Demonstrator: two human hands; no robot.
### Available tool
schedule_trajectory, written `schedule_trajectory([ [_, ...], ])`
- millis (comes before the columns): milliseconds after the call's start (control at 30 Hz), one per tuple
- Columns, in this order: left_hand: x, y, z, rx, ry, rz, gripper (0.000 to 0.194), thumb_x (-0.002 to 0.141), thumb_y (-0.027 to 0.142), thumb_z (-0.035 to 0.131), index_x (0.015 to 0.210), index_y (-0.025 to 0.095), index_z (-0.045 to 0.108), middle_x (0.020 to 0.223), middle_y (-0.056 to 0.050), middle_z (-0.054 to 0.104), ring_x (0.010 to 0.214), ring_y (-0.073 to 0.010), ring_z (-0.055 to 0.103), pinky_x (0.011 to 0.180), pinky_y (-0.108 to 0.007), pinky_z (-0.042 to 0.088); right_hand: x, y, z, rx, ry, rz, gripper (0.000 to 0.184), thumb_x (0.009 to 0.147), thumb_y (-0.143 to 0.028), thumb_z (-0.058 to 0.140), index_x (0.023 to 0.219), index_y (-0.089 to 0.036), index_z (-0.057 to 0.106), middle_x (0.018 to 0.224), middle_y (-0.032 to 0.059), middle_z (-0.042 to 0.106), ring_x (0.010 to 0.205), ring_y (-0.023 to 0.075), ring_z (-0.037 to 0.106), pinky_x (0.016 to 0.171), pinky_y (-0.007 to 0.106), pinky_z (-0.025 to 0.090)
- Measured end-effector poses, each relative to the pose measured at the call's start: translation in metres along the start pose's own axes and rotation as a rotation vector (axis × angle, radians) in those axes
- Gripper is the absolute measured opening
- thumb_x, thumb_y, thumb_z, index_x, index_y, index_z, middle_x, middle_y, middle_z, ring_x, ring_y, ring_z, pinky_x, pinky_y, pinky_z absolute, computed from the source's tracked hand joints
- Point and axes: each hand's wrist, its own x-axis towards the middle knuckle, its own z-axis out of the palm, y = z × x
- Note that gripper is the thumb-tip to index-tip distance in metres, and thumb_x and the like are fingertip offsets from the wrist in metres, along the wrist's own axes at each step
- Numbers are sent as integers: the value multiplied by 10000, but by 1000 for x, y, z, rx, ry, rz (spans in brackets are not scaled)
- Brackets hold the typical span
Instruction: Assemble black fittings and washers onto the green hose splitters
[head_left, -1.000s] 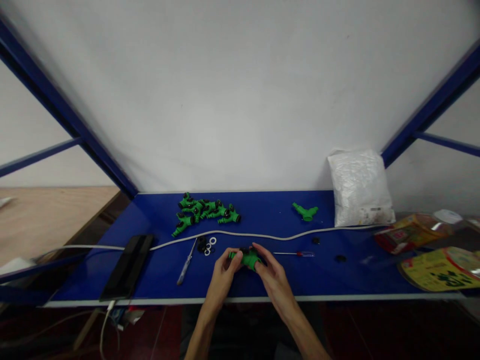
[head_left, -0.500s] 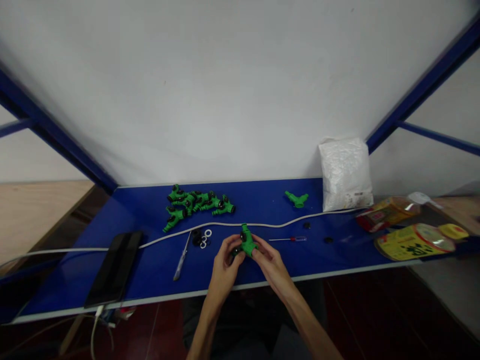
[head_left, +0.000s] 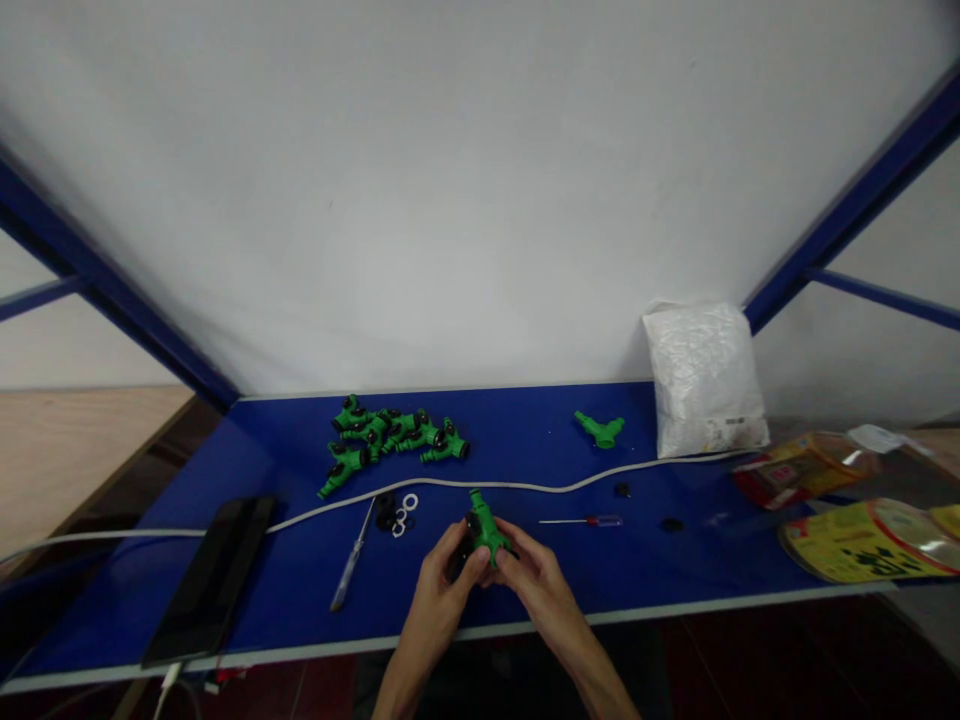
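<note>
Between both hands, just above the front of the blue table, is a green Y-shaped hose connector (head_left: 489,532) with black parts. My left hand (head_left: 444,580) grips its left side, thumb in front, and covers part of it. My right hand (head_left: 534,568) closes on its right side, with the thumb near the lower middle. One arm of the connector points away from me. A screwdriver (head_left: 592,520) with a red and clear handle lies right of my right hand. Left of my left hand are white rings (head_left: 405,512), black round parts (head_left: 385,511) and a clear-handled screwdriver (head_left: 346,578).
Several green connectors (head_left: 390,430) are heaped at the back left; a bare green Y-piece (head_left: 601,430) lies back right. A white cable (head_left: 517,486) crosses the blue table (head_left: 300,580). A black phone (head_left: 214,580), white package (head_left: 706,380), small black pieces (head_left: 671,524) and yellow-labelled bottle (head_left: 862,545) are around.
The connector has been turned in my hands: it lay crosswise, and now one arm points away from me. Both hands keep hold of it. The camera view has shifted slightly.
</note>
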Motion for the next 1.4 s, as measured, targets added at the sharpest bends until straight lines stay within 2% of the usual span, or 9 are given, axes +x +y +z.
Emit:
schedule_trajectory([
  [200, -6, 12, 1, -89, -84, -36, 588, 790, 466, 797, 1298, 202, 660, 1347, -124, 686, 1314, -347, 579, 1144, -470, 427, 1, 3, -4, 41, -45, 54, 439, 826, -453, 810, 1205, -240, 756, 1175, 104, 752, 979, 266, 712, 863, 419, 588],
  [333, -9, 19, 2, -94, -66, -56, 559, 801, 410, 805, 1295, 233, 615, 1311, -98, 700, 1281, -311, 603, 1118, -432, 447, 1, 4, -5, 103, -88, 97, 469, 830, -489, 794, 1224, -239, 742, 1241, 121, 731, 1033, 302, 714, 883, 467, 594],
  [467, -10, 17, 1, -78, -39, -32, 537, 797, 381, 814, 1270, 232, 607, 1265, -100, 710, 1241, -312, 625, 1081, -428, 468, 2, 2, -4, 167, -110, 140, 486, 830, -492, 791, 1242, -241, 731, 1334, 127, 689, 1139, 327, 684, 931, 494, 581],
  [700, -11, 21, 1, -80, -37, -30, 570, 765, 365, 843, 1282, 221, 650, 1391, -132, 649, 1308, -351, 577, 1100, -451, 455, 2, -5, -1, 192, -125, 152, 463, 807, -488, 810, 1206, -260, 750, 1360, 104, 682, 1253, 344, 626, 962, 469, 562],
  [867, -11, 21, 2, -118, -20, -27, 558, 737, 347, 864, 1245, 219, 670, 1370, -125, 665, 1296, -351, 585, 1089, -458, 466, 2, -7, -2, 170, -145, 117, 484, 799, -495, 812, 1220, -266, 748, 1406, 101, 653, 1297, 352, 591, 978, 461, 550],
  [1067, -10, 18, 4, -116, -1, 12, 582, 720, 341, 870, 1227, 209, 616, 1320, -132, 677, 1250, -341, 615, 1034, -465, 500, 4, -1, -3, 152, -116, 80, 472, 819, -497, 795, 1213, -240, 752, 1328, 114, 701, 1188, 327, 652, 968, 454, 548],
  [1167, -9, 19, 3, -104, -33, 68, 492, 729, 320, 863, 1131, 224, 597, 1217, -103, 712, 1257, -327, 614, 1046, -455, 485, 6, 4, -1, 165, -67, 64, 442, 825, -484, 798, 1189, -238, 757, 1270, 100, 729, 1065, 274, 704, 920, 400, 561],
  [1300, -7, 20, 2, -96, -85, 159, 366, 736, 274, 850, 981, 236, 580, 1109, -71, 717, 1367, -322, 528, 1088, -429, 436, 5, 6, 5, 197, -41, 97, 463, 818, -513, 793, 1154, -195, 763, 1014, 105, 792, 768, 230, 745, 751, 385, 589],
  [1400, -5, 19, 4, -73, -113, 210, 289, 735, 246, 844, 927, 224, 629, 1133, -89, 705, 1395, -341, 493, 1112, -444, 400, -1, 4, 10, 227, -32, 121, 458, 794, -517, 810, 1122, -200, 772, 987, 100, 792, 765, 234, 749, 776, 413, 589],
])
